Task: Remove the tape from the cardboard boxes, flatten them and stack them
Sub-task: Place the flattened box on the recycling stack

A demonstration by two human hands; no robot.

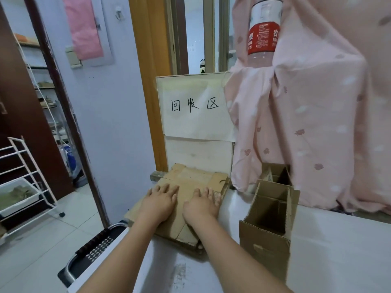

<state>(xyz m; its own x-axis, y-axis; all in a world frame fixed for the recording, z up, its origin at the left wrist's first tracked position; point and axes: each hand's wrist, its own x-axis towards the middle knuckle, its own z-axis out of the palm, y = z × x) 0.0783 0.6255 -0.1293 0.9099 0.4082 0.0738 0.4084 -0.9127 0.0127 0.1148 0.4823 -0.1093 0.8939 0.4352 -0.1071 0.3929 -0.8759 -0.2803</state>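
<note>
White table (330,246) carries flattened cardboard (186,182) and 1 open box (268,220).

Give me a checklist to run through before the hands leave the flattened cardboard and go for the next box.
1. Flattened cardboard lies flat under both palms: ok.
2. Left hand and right hand hold nothing, fingers straight: ok.
3. Stack sits below the handwritten sign: ok.
4. Stack fully on the table: not ok, its left edge overhangs.
5. Open box stands upright within reach at the right: ok.
6. Tape left on that box: cannot tell.
</note>
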